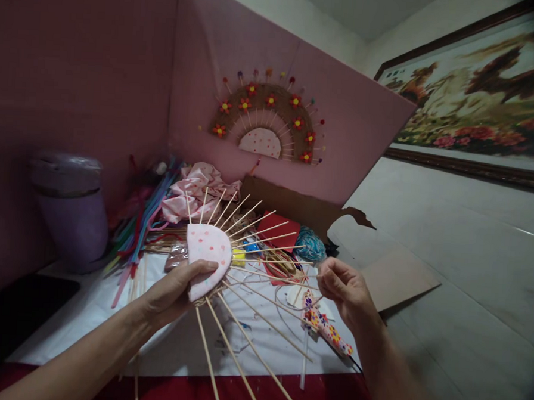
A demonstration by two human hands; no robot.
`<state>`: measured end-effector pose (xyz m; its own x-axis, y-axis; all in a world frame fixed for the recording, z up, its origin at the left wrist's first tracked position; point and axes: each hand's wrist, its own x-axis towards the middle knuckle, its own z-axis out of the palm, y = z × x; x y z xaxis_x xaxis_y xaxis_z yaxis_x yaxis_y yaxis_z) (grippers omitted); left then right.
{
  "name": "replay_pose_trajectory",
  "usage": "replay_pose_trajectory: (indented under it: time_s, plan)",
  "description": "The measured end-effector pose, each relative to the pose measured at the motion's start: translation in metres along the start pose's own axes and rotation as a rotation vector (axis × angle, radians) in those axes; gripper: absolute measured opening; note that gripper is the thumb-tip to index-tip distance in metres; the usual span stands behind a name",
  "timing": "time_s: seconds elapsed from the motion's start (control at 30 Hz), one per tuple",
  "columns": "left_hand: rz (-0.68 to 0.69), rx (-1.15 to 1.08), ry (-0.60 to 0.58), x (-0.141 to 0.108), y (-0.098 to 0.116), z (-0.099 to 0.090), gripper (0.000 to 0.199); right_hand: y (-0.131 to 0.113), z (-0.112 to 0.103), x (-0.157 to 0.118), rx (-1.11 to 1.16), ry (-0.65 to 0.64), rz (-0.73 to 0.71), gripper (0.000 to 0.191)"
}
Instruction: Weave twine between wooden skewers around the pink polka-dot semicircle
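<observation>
Head view shows your left hand holding a padded half circle out in front of you, above the table, with the thumb flat on top and the other fingers hidden under it. Your right hand has its thumb and finger pinched together at the tips of the long sticks; you can't tell if it grips one or more. A purple bin stands at the left, and you can't see what is in it. Just beside the half circle, a clear packet has something brown inside. The half circle is covered in soft-looking pink cloth with red dots, and thin wooden sticks poke out around its curved edge like sun rays. Behind it lie crumpled pink cloth, bright fuzzy stems, a blue and white yarn ball and torn brown cardboard. A flowery tool lies below your right hand. White covering is on the table, with red cloth at the near edge. On the pink wall hangs a brown arch with red flowers, and a framed horse picture hangs at the right.
</observation>
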<state>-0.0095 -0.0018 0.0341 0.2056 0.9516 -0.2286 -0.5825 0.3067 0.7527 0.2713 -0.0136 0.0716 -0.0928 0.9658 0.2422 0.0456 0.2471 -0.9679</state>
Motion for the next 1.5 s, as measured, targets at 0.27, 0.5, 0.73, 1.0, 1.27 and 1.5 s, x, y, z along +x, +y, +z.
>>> replay_pose_trajectory:
  time_s: [0.27,0.5,0.73,1.0,1.27,1.5]
  plan:
    - [0.006,-0.059,0.078,-0.003,0.005,0.006,0.017,0.015,-0.001,-0.017,-0.187,-0.006,0.006,0.025]
    - [-0.124,-0.016,-0.091,-0.01,0.001,0.003,0.012,0.04,0.036,-0.003,-0.674,0.036,-0.055,0.023]
    - [-0.194,-0.033,-0.136,-0.012,-0.003,0.002,0.011,0.018,0.077,-0.011,-0.238,-0.326,-0.095,0.027]
    - [-0.171,-0.086,-0.121,-0.006,-0.003,-0.001,0.01,0.028,0.096,-0.009,0.295,-0.248,0.149,0.025]
    - [-0.187,-0.077,-0.098,-0.009,0.0,0.003,0.008,0.026,0.098,-0.013,0.26,-0.188,0.175,0.025]
    - [-0.199,-0.042,-0.14,-0.011,-0.004,0.005,0.01,0.027,0.104,-0.011,0.109,-0.052,0.138,0.023]
